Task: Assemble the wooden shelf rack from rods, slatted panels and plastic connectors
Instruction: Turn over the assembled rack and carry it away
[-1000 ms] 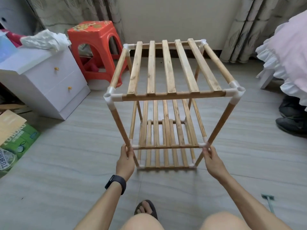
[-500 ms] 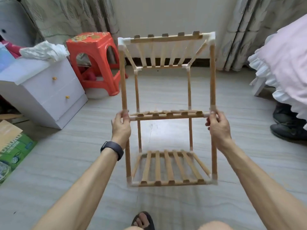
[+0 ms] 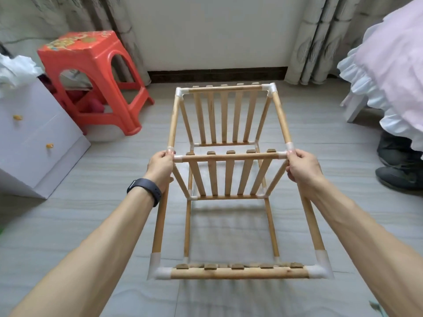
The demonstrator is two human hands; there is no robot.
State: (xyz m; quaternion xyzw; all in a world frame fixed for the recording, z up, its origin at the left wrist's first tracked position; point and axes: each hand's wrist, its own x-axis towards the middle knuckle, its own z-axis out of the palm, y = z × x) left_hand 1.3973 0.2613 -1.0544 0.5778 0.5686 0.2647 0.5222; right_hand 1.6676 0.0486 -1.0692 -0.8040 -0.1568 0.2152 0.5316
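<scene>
The wooden shelf rack [image 3: 230, 156] is held in the air, tipped so its slatted shelves face away from me and its bottom end is nearest me. It has three slatted panels joined by rods and white plastic connectors. My left hand [image 3: 160, 167] grips the left rod at the middle shelf's connector. My right hand [image 3: 302, 168] grips the right rod at the matching connector. The near bottom rod [image 3: 239, 272] with its white corner connectors hangs lowest in view.
A red plastic stool [image 3: 91, 72] stands at the back left beside a white drawer cabinet [image 3: 34, 138]. A bed with a pink and white frilled cover [image 3: 393, 72] is on the right, dark shoes [image 3: 400, 177] under it. Grey tiled floor [image 3: 68, 213] lies below.
The rack stood upright on the floor a second ago. I lifted it by the middle shelf's side rods and tipped its top away from me, so the bottom end swung toward me.
</scene>
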